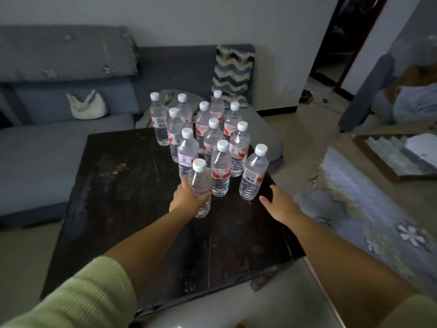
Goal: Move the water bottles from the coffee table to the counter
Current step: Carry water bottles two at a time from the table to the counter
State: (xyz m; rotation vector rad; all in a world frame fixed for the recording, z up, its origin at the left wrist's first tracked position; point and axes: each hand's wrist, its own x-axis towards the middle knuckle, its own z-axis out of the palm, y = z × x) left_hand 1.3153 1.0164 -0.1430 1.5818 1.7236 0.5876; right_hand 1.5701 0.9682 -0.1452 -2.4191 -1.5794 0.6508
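The left hand (186,197) is wrapped around the nearest bottle (201,185), fingers curled over its clear body below the white cap, and the bottle leans a little toward the person. Whether its base touches the table (132,197) cannot be told. The right hand (280,204) hangs above the table's right side with fingers spread and relaxed, holding nothing, just beside and below the bottle at the right edge (254,172), close to it but apart. Behind the gripped bottle stands a tight cluster of bottles (214,138), all upright, white-capped, with red and white labels, packed nearly shoulder to shoulder toward the table's far right corner; the farthest ones stand at the back edge. The left half of the dark, scuffed tabletop is bare wood, and so is the near part under both forearms. The table's near edge meets a pale glossy surface (272,304) at the bottom of the view. A grey sofa (47,143) wraps around the far and left sides, close against the table, with a white handbag (86,106) on its seat and a zigzag-patterned cushion (233,72) propped at its right end. To the right of the table a strip of light floor (300,138) runs back to a dark doorway (343,43), with a blue patterned rug (369,204) lying near the table's right edge. Light green sleeves (78,301) are pushed up on both arms.
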